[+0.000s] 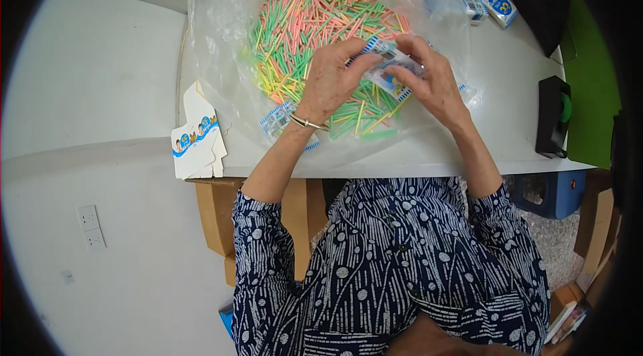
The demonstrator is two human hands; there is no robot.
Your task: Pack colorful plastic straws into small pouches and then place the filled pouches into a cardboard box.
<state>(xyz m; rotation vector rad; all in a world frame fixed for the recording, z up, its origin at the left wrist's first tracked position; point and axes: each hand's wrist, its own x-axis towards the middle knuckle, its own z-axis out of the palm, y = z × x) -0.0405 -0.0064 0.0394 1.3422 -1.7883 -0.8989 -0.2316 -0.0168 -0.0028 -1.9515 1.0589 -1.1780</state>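
Observation:
Both hands pinch a small clear plastic packet (pixel 395 61) with blue-and-white printed edges, over the near part of a large clear plastic bag (pixel 224 41). My left hand (pixel 329 80) closes on the packet's left side, thumb toward its middle, a bangle on the wrist. My right hand (pixel 434 81) grips its right side with thumb and fingers. Whether anything is inside the packet, I cannot tell. Under and beyond the hands, a heap of thin pink, green and yellow sticks (pixel 308 18) fills the bag. Another printed packet (pixel 276 118) lies beside my left wrist.
Flat printed white cartons (pixel 197 145) lie at the table's left edge. Small blue-and-white boxes (pixel 495 4) and a black bag (pixel 541 4) are at the far right. A black tape dispenser (pixel 552 117) stands near the green panel (pixel 596 81). Cardboard boxes (pixel 218 215) are below the table.

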